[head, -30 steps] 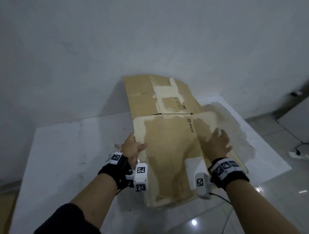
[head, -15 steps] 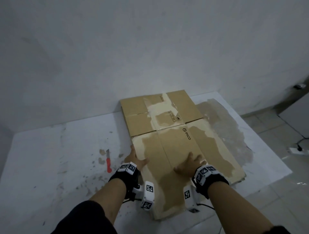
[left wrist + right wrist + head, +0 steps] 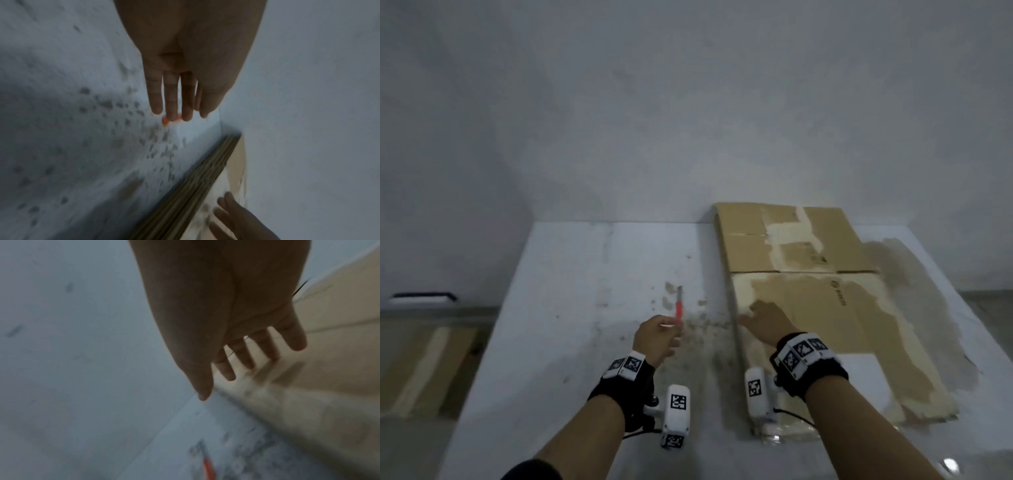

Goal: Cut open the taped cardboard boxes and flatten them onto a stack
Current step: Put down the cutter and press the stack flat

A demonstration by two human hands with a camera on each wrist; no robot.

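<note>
Stack of flattened brown cardboard boxes (image 3: 808, 301) is lying right of centre on the white table (image 3: 571, 308). Right hand (image 3: 765, 320) is resting on its left edge, fingers straight and slightly apart. Left hand (image 3: 655, 337) is hovering with straight, together fingers (image 3: 171, 99) over the red-handled knife (image 3: 679, 310), centre frame; contact unclear.
</note>
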